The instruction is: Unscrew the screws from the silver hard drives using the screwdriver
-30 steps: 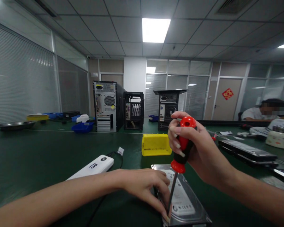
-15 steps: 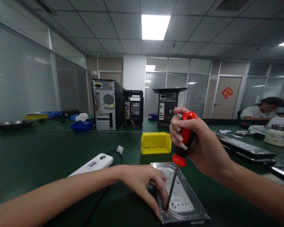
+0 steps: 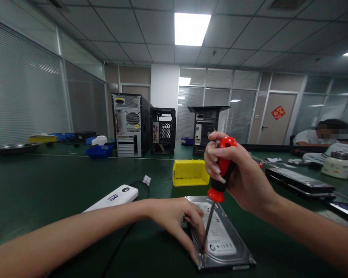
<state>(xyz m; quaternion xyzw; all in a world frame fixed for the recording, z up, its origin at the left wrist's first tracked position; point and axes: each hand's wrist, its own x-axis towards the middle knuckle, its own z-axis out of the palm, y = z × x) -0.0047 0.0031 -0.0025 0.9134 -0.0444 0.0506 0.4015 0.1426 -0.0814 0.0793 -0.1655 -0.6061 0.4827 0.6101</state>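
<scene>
A silver hard drive (image 3: 223, 235) with a white label lies flat on the green table in front of me. Thumb and fingers of my left hand (image 3: 176, 218) pinch at its near left corner, beside the screwdriver's tip. My right hand (image 3: 243, 173) is wrapped round the red and black handle of a screwdriver (image 3: 220, 173). Its shaft slants down and to the left, with the tip at that same corner. Whatever sits under the tip is too small to make out.
Beyond the drive stands a yellow bin (image 3: 190, 173). A white power bank (image 3: 116, 199) with a cable lies left. Computer cases (image 3: 130, 125) line the back, near a blue tray (image 3: 99, 151). More hard drives (image 3: 300, 180) are stacked right; a person (image 3: 321, 133) sits beyond.
The view has shifted slightly. Both hands keep their hold, and the screwdriver stays at the drive's near left corner with hardly any change.
</scene>
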